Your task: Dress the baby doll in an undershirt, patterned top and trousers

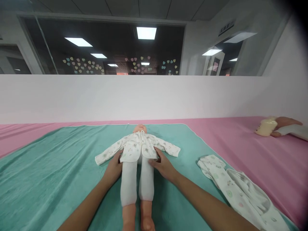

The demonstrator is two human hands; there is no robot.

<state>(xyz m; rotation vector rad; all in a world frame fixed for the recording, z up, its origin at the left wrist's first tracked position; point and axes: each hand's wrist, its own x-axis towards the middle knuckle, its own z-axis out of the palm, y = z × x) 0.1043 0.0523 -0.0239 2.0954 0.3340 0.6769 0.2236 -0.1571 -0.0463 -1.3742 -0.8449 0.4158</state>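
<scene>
A baby doll [130, 183] lies on its back on a green cloth, its head away from me and its bare feet towards me. It wears a white printed baby shirt [133, 146] with both sleeves spread out, and its legs are white down to the shins. My left hand [116, 165] is closed at the shirt's left lower edge, its fingertips partly hidden. On the other side, my right hand [165, 165] has the shirt's right lower edge between its fingers, with the thumb against the doll's thigh.
White printed baby trousers [237, 189] lie crumpled at the right. The green cloth [60, 166] covers part of a pink surface [228, 138]. At the far right stands a bottle of yellowish contents [266, 127] beside a brown shape and white cloth. A low white wall [134, 98] closes off the back.
</scene>
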